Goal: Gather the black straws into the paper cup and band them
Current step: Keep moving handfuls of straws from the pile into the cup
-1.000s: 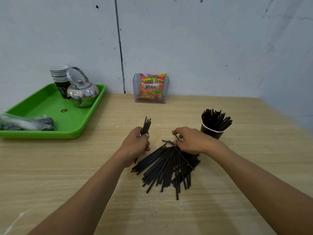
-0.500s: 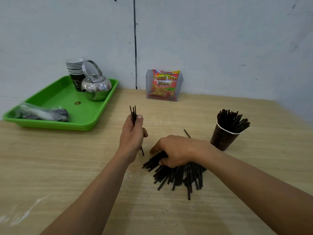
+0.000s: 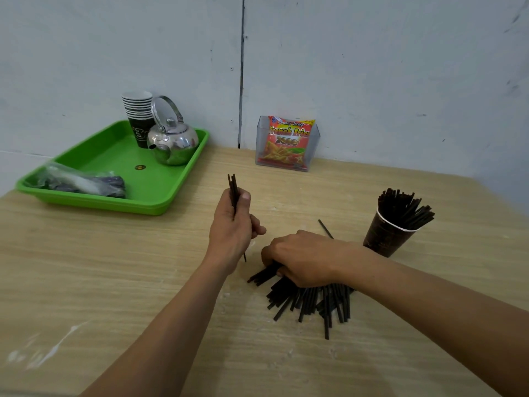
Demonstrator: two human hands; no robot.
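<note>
At the far left of the wooden table [image 3: 86, 282] a green tray [image 3: 94, 202] is seen, on which a clear plastic bag [image 3: 80, 181] is laid near the front rim, while a stack of paper cups [image 3: 138, 116] and a shiny metal kettle [image 3: 173, 143] are stood at its back corner. Further right, against the wall, a red snack packet [image 3: 287, 143] is held upright in a clear plastic holder [image 3: 262, 133].

Toward the middle, the left hand [image 3: 233, 227] is raised just above the table and is closed in a fist around a small bundle of straws [image 3: 232, 186], kept nearly upright, with the tops shown above the thumb and one thin end shown below the palm.

Just to its right, the right hand [image 3: 300, 260] is laid palm down on the pile of black straws [image 3: 312, 300], with the fingers curled over the near ends; whether any straw is actually gripped cannot be told. The pile is fanned out flat on the table beneath and in front of this hand, and one single straw [image 3: 325, 228] is seen beyond the knuckles.

At the right, apart from the pile, a dark paper cup [image 3: 385, 237] is stood upright, filled with black straws [image 3: 403, 209] that are splayed above its white rim
</note>
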